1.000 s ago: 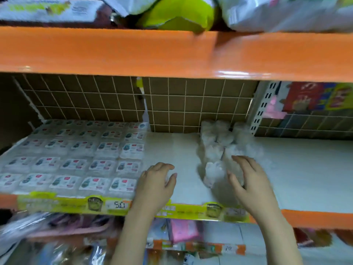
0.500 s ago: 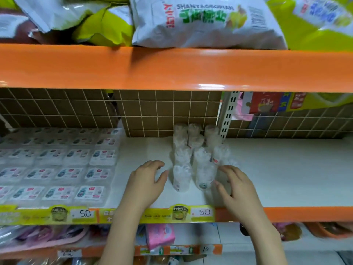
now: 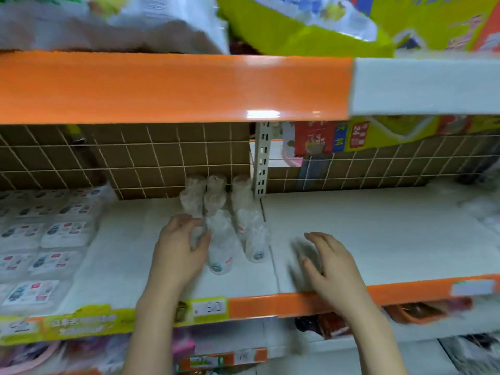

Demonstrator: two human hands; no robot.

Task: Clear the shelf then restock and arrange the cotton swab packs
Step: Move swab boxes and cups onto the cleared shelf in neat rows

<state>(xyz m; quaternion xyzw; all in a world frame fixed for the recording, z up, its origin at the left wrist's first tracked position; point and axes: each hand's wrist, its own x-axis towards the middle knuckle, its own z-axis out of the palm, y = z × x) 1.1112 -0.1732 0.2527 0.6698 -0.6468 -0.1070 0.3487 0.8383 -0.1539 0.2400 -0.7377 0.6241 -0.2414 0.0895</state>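
Cotton swab packs (image 3: 219, 226) upright in three short rows, mid shelf (image 3: 378, 239), back ones against grid panel (image 3: 162, 158). Left hand (image 3: 180, 249) curled round front-left pack. Right hand (image 3: 328, 262) spread, relaxed, empty, just right of packs, blurred. Flat labelled packets (image 3: 46, 234) far left.

Head camera faces the shelf (image 3: 378, 239) closely, angled down.

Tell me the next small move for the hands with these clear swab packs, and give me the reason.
Probably set the pack the left hand grips upright into the left row, level with the front packs. The cluster stands in rough rows running back to the grid panel, and this one sits at the left front corner. The right hand hangs free over bare shelf.
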